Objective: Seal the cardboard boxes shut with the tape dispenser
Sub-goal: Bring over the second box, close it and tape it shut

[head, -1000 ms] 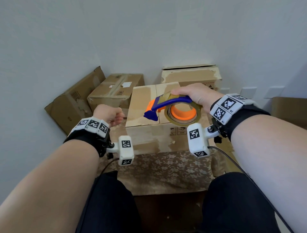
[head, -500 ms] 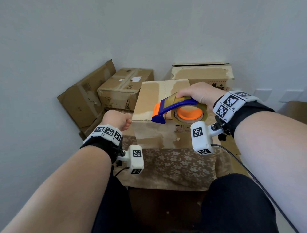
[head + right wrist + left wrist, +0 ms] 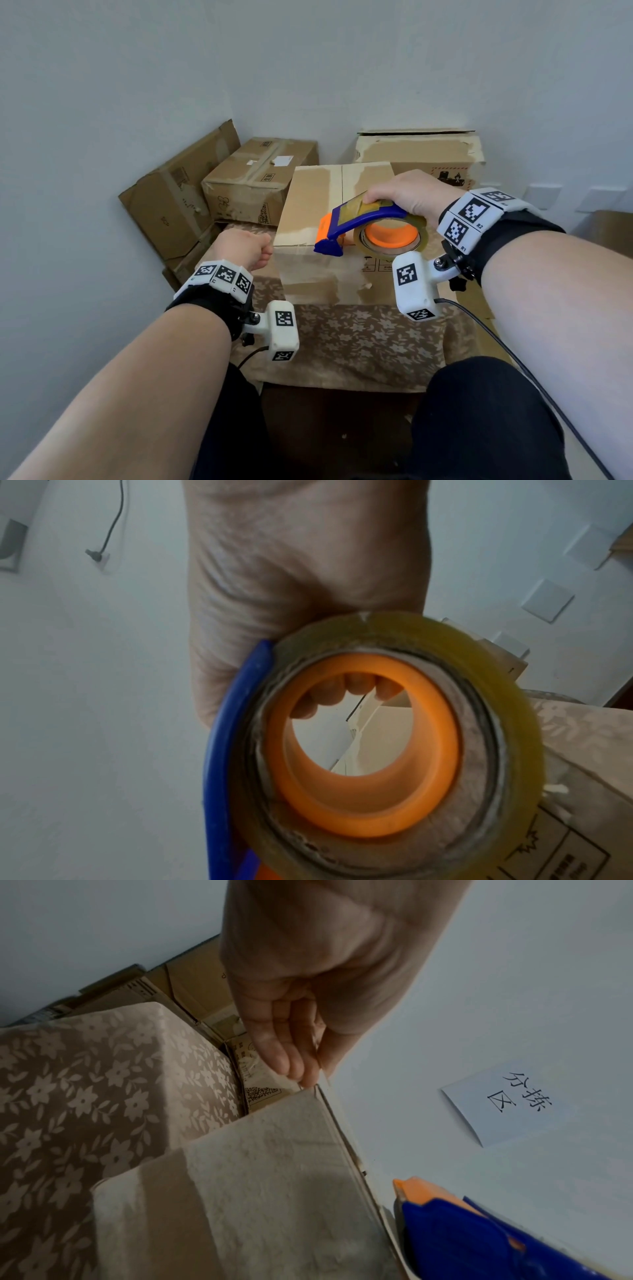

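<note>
A cardboard box with flaps down stands on a floral cloth. My right hand grips the blue and orange tape dispenser from above, holding it over the box's near right top edge. In the right wrist view the tape roll fills the frame, and my fingers curl over its far side. My left hand is curled at the box's top left edge. In the left wrist view its fingertips and thumb meet on the box corner, with the dispenser nose nearby.
More cardboard boxes stand behind: one leaning on the left wall, a taped one and a taller one at the back right. White walls close in on the left and behind. A paper sign hangs on the wall.
My head view has swung a little left. Both hands keep nearly the same places at the box; the dispenser has dipped slightly toward the near top edge.
</note>
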Motion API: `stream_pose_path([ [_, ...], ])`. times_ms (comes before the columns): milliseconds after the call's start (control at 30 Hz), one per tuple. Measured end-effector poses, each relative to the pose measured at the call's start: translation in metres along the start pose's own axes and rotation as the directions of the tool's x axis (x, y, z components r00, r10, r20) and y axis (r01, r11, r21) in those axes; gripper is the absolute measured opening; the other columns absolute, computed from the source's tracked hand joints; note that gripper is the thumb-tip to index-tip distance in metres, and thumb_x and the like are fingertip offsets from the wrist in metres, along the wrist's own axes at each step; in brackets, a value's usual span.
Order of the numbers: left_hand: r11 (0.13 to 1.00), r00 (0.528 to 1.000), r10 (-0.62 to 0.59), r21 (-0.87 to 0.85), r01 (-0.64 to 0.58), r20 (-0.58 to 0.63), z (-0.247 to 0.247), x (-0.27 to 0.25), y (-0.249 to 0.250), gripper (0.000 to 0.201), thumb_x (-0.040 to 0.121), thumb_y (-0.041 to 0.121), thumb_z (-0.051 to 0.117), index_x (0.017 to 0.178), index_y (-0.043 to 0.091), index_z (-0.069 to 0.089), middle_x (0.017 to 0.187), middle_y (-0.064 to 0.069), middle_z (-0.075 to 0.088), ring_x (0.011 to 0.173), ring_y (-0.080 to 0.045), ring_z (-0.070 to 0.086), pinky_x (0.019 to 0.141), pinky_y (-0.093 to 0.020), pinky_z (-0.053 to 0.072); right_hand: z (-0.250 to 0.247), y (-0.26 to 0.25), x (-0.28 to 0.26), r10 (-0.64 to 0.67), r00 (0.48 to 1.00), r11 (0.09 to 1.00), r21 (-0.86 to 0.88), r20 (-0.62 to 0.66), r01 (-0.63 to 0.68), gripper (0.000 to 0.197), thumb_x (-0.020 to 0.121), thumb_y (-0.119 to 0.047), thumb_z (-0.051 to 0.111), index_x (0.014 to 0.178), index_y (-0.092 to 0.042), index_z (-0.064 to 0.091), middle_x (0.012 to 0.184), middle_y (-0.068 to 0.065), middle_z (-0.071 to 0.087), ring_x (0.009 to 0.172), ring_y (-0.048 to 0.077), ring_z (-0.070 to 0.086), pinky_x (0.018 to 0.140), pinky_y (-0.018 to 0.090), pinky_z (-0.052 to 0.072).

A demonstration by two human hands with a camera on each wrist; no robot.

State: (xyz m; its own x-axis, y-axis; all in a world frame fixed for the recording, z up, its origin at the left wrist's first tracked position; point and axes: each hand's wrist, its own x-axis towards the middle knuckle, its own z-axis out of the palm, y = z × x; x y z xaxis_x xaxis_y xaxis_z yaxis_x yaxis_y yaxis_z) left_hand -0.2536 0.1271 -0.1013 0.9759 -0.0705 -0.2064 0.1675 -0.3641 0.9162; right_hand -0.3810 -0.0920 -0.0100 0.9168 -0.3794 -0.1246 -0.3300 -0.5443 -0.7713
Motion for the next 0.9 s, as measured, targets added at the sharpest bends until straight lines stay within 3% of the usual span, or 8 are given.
stream_pose_path([
  [233, 0.997, 1.0, 0.001, -0.075, -0.001, 0.0, 0.002, -0.002, -0.003, 0.031, 0.092, 0.008, 0.057, 0.061, 0.004, 0.057, 0.059, -0.008, 0.058, 0.054, -0.015, 0.053, 0.061, -0.026, 0.05, 0.001, -0.003, 0.0, -0.015, 1.0, 0.999, -0.043, 0.008, 0.016, 0.031, 0.084, -0.038, 0.064, 0.066, -0.015, 0.052, 0.072, 0.01, 0.054, 0.074, 0.023, 0.05, 0.076, 0.033, 0.04],
  [433, 0.989, 0.994, -0.058, -0.128, 0.069, 0.088, -0.002, 0.002, -0.004, 0.034, 0.094, 0.007, 0.052, 0.06, 0.006, 0.051, 0.05, -0.004, 0.052, 0.052, -0.017, 0.043, 0.056, -0.026, 0.035, 0.001, -0.005, 0.001, -0.033, 0.999, 0.998, -0.061, 0.004, 0.034, 0.032, 0.084, -0.04, 0.062, 0.067, -0.015, 0.052, 0.074, 0.011, 0.054, 0.074, 0.023, 0.05, 0.077, 0.034, 0.04],
  [567, 0.988, 0.996, -0.075, -0.135, 0.08, 0.038, 0.002, 0.001, -0.007, 0.031, 0.093, 0.006, 0.055, 0.062, 0.004, 0.054, 0.061, -0.008, 0.056, 0.055, -0.015, 0.051, 0.062, -0.025, 0.047, 0.002, -0.004, 0.002, -0.043, 0.999, 0.996, -0.074, 0.013, 0.043, 0.032, 0.084, -0.037, 0.063, 0.065, -0.015, 0.051, 0.069, 0.008, 0.052, 0.072, 0.022, 0.048, 0.074, 0.032, 0.038],
  [767, 0.986, 0.994, -0.103, -0.124, 0.107, 0.037, 0.003, 0.003, -0.01, 0.028, 0.092, 0.002, 0.055, 0.064, 0.003, 0.054, 0.063, -0.011, 0.056, 0.05, -0.014, 0.051, 0.035, -0.016, 0.041, 0.004, 0.001, 0.007, -0.053, 0.998, 0.99, -0.134, -0.024, 0.049, 0.032, 0.08, -0.038, 0.064, 0.062, -0.016, 0.049, 0.062, 0.004, 0.047, 0.07, 0.022, 0.046, 0.071, 0.034, 0.038],
  [833, 0.983, 0.989, -0.128, -0.125, 0.137, 0.071, 0.003, 0.002, -0.008, 0.029, 0.094, 0.005, 0.052, 0.065, 0.003, 0.051, 0.065, -0.011, 0.053, 0.045, -0.012, 0.049, 0.033, -0.014, 0.038, 0.004, 0.002, 0.009, -0.065, 0.996, 0.982, -0.181, -0.066, 0.052, 0.034, 0.079, -0.037, 0.064, 0.059, -0.015, 0.048, 0.06, 0.003, 0.044, 0.069, 0.022, 0.045, 0.068, 0.033, 0.036],
  [900, 0.981, 0.984, -0.142, -0.118, 0.155, 0.109, 0.004, 0.0, -0.007, 0.032, 0.096, 0.005, 0.049, 0.064, 0.005, 0.047, 0.064, -0.009, 0.049, 0.04, -0.009, 0.044, 0.032, -0.013, 0.034, 0.006, 0.001, 0.011, -0.106, 0.99, 0.959, -0.274, -0.095, 0.077, 0.029, 0.082, -0.036, 0.061, 0.068, -0.013, 0.054, 0.066, 0.003, 0.047, 0.071, 0.021, 0.046, 0.067, 0.03, 0.036],
])
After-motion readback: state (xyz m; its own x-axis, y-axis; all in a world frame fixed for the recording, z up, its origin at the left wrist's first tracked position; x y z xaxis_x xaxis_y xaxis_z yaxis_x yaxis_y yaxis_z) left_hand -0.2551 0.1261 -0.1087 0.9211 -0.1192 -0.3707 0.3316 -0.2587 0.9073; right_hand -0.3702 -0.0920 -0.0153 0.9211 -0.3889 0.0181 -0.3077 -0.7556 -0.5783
